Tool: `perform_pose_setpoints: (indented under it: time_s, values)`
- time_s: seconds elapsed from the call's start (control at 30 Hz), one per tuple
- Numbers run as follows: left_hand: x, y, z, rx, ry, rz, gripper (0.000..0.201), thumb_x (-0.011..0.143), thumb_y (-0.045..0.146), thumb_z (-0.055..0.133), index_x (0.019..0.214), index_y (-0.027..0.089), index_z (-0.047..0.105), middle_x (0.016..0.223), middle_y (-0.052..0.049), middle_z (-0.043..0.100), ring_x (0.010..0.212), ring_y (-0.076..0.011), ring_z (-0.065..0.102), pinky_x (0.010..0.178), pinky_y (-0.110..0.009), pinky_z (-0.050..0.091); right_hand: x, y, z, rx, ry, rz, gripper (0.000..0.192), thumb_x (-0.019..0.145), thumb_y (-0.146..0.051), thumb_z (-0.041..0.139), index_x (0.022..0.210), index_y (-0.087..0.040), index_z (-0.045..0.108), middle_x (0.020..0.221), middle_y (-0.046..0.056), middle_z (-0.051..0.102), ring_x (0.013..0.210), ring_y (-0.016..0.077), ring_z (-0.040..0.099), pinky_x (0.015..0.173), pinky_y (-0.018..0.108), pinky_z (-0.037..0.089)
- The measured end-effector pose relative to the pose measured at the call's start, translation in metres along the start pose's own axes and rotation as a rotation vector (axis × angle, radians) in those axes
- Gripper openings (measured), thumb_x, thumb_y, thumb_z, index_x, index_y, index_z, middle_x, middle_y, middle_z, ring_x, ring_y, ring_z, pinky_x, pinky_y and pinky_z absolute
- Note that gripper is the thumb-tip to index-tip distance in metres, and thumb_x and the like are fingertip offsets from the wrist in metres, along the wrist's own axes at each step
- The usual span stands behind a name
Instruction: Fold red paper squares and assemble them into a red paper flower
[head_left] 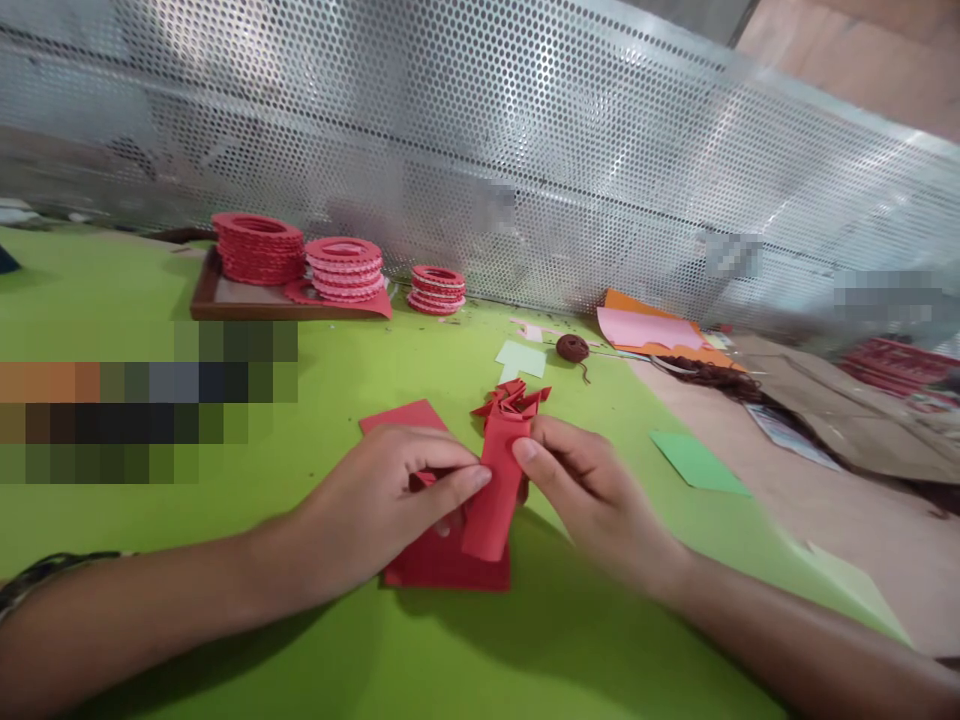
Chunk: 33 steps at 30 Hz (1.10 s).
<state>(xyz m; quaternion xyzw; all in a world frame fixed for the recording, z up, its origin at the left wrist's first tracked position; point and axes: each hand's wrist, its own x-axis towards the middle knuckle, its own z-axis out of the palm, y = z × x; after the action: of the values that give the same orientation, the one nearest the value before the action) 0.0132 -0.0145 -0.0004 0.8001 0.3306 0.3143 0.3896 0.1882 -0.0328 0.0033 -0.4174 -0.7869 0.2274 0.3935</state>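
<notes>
**Both hands pinching a folded red paper strip**

I am seeing both hands meeting at the middle of the green table [150, 650]. The left hand [382, 500] is closing its fingers on the left edge of a folded red paper strip [496, 490], and the right hand [581, 480] is pinching the right edge of the same strip with thumb and fingers. The strip is standing a little above a flat red sheet [442, 565], which is lying on the table under the hands. The top end of the strip is looking crumpled into small folds.

Behind, three stacks of red rings [341, 268] are sitting near a perforated metal wall [525, 150], two of them on a brown tray [225, 300]. A brown yarn ball [572, 348] and a green paper piece [697, 462] are lying to the right.
</notes>
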Motion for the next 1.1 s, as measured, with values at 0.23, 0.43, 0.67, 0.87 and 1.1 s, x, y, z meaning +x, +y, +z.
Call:
perform_pose_setpoints:
  time_s: [0.23, 0.43, 0.67, 0.87, 1.1]
  values:
    - [0.001, 0.003, 0.002, -0.211, -0.012, -0.107, 0.027, 0.08, 0.022, 0.052, 0.054, 0.019, 0.059, 0.051, 0.004, 0.059, 0.051, -0.0103, 0.056, 0.052, -0.018, 0.042, -0.002, 0.002, 0.004, -0.075, -0.072, 0.011, 0.036, 0.09, -0.029, 0.035, 0.055, -0.019, 0.028, 0.053, -0.006, 0.029, 0.047, 0.0068, 0.028, 0.045, 0.02, 0.026]
    - [0.003, -0.001, 0.003, -0.341, 0.013, -0.135, 0.021, 0.079, 0.02, 0.054, 0.061, 0.02, 0.065, 0.052, 0.005, 0.062, 0.05, -0.0091, 0.057, 0.05, -0.015, 0.044, 0.0, 0.001, 0.004, 0.033, -0.167, 0.08, 0.036, 0.089, -0.032, 0.035, 0.057, -0.017, 0.04, 0.052, -0.005, 0.037, 0.047, 0.0068, 0.035, 0.045, 0.019, 0.031]
    - [0.005, -0.003, 0.001, -0.47, 0.028, -0.187, 0.019, 0.079, 0.023, 0.057, 0.064, 0.021, 0.068, 0.056, 0.004, 0.064, 0.052, -0.0083, 0.059, 0.052, -0.014, 0.047, 0.0, -0.003, 0.004, 0.096, -0.233, 0.135, 0.032, 0.088, -0.031, 0.039, 0.064, -0.014, 0.053, 0.056, 0.0, 0.055, 0.05, 0.0075, 0.05, 0.047, 0.018, 0.04]
    - [0.007, -0.006, -0.001, -0.574, 0.059, -0.249, 0.022, 0.078, 0.024, 0.058, 0.058, 0.019, 0.065, 0.051, 0.005, 0.061, 0.049, -0.007, 0.057, 0.051, -0.014, 0.047, -0.002, 0.0, 0.001, 0.053, -0.192, 0.032, 0.032, 0.088, -0.028, 0.04, 0.061, -0.015, 0.051, 0.053, -0.001, 0.054, 0.047, 0.0066, 0.052, 0.045, 0.016, 0.042]
    - [0.009, -0.009, -0.002, -0.693, 0.029, -0.294, 0.022, 0.078, 0.026, 0.058, 0.058, 0.019, 0.065, 0.051, 0.005, 0.06, 0.048, -0.0059, 0.055, 0.048, -0.012, 0.045, -0.001, 0.003, -0.01, -0.253, 0.021, -0.432, 0.022, 0.082, -0.006, 0.047, 0.099, -0.018, 0.054, 0.087, 0.004, 0.064, 0.081, 0.0117, 0.059, 0.074, 0.024, 0.05]
